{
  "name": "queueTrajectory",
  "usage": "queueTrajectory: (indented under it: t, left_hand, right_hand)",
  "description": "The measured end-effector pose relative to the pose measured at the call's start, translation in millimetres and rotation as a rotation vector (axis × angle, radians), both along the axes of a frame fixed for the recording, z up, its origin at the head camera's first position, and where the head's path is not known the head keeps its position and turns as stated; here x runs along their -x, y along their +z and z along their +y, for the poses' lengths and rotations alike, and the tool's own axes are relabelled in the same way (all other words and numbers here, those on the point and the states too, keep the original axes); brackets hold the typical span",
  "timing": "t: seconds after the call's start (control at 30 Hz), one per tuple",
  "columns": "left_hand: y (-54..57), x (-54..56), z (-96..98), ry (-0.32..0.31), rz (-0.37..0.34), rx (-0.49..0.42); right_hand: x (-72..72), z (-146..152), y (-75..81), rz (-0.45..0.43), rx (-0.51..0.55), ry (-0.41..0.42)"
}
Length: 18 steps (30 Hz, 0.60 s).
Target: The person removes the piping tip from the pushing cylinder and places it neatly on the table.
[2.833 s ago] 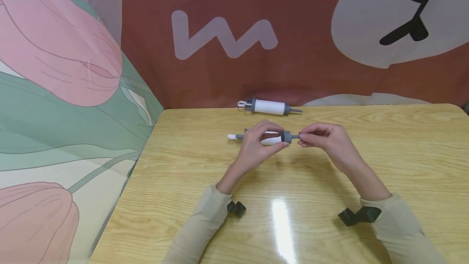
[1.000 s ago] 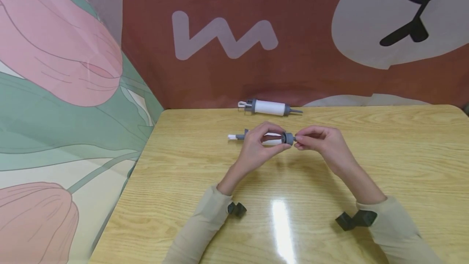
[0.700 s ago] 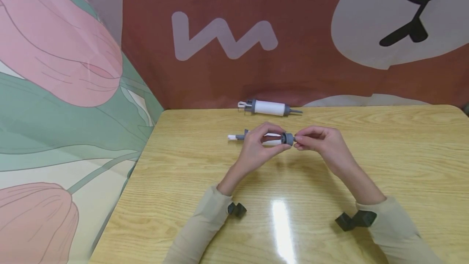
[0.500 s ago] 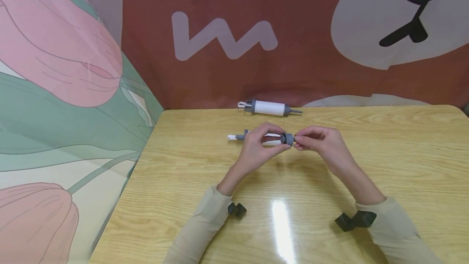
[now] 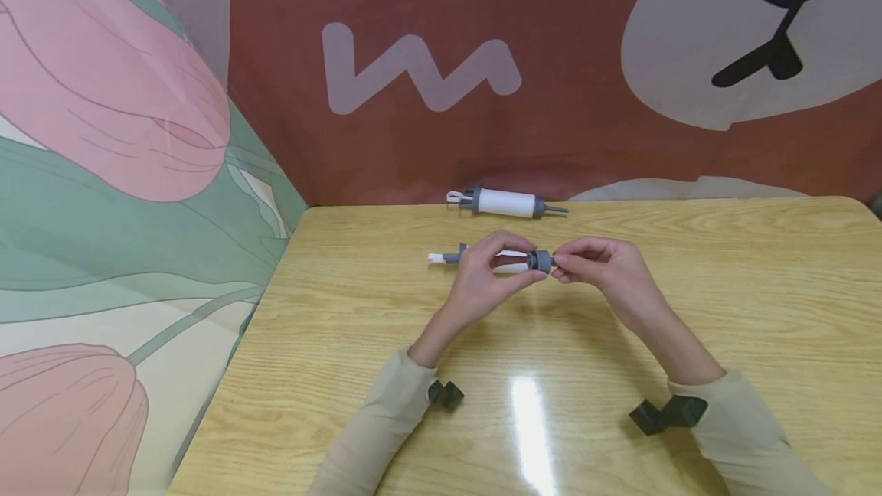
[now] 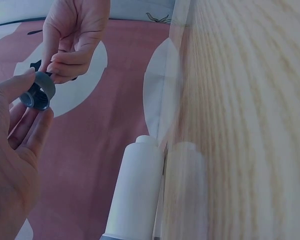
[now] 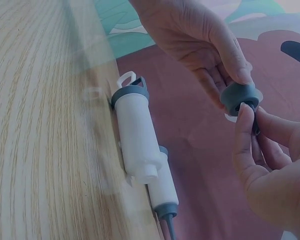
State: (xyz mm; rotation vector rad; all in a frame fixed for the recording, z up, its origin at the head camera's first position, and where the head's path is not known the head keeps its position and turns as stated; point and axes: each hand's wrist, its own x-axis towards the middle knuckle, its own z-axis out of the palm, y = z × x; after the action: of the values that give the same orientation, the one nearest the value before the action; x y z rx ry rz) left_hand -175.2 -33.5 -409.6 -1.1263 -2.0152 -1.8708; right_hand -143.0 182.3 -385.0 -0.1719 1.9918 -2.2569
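Observation:
My left hand (image 5: 482, 274) holds a grey ring-shaped cap (image 5: 540, 261) by its sides, between thumb and fingers. In the left wrist view the hollow mouth of this cap (image 6: 42, 90) shows. With thumb and fingertips, my right hand (image 5: 613, 270) pinches a thin dark stem (image 7: 256, 125) at the cap's other end; most of the stem is hidden in the fingers. Behind my left hand, a syringe-like white barrel (image 7: 136, 132) with a grey collar and a white loop handle lies on the table. Its bare white tip (image 6: 147, 140) carries no cap.
At the table's back edge lies a second white-barrelled syringe (image 5: 506, 203) with a thin grey nozzle on its end. A printed cloth (image 5: 427, 144) hangs right behind it. The wooden table (image 5: 386, 312) extends toward me and to the right.
Since the earliest frame, my right hand has moved left along the stem, close to the cap, so less stem shows. The cap has turned slightly in my left hand. Lately both hands stay nearly still.

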Motion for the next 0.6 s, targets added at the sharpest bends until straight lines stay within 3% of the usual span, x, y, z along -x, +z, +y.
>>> queueTrajectory:
  t: [0.6]
  left_hand:
    - [1.7, -0.5, -1.0, -0.01, -0.032, 0.0]
  right_hand:
    - [1.3, 0.1, -1.5, -0.016, 0.038, 0.022]
